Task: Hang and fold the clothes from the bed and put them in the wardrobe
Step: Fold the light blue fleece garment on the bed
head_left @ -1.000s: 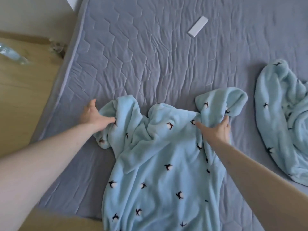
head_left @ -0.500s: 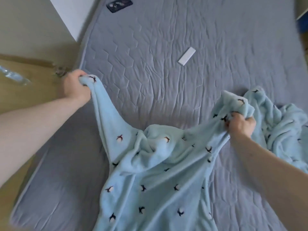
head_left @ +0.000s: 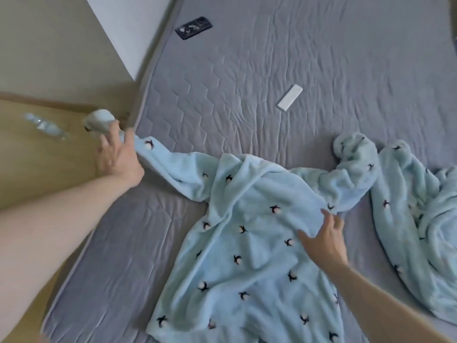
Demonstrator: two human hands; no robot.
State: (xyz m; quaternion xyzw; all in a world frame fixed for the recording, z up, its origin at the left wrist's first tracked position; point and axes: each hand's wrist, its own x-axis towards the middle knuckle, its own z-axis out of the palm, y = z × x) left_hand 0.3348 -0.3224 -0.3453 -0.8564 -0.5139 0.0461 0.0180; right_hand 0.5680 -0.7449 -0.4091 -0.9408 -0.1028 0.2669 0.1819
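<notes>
A light-blue fleece top (head_left: 247, 243) with small dark bird prints lies spread on the grey quilted bed (head_left: 272, 58), its sleeves stretched out to either side. The left sleeve (head_left: 170, 162) runs to the bed's left edge, and its cuff (head_left: 99, 120) sticks out past my left hand (head_left: 118, 154). That hand's fingers are spread over the sleeve end, not curled round it. My right hand (head_left: 324, 241) lies flat with straight fingers on the top near the right shoulder. The right sleeve (head_left: 356, 164) is bunched at its end.
A second light-blue fleece garment (head_left: 420, 219) lies crumpled at the bed's right side. A black phone (head_left: 194, 27) and a small white rectangular object (head_left: 289, 97) lie farther up the bed. A clear plastic bottle (head_left: 44, 126) lies on the wooden floor to the left.
Both hands have let go of the sleeves they held lifted and pulled apart. The top now lies flatter on the bed, and my right hand has moved down onto its body.
</notes>
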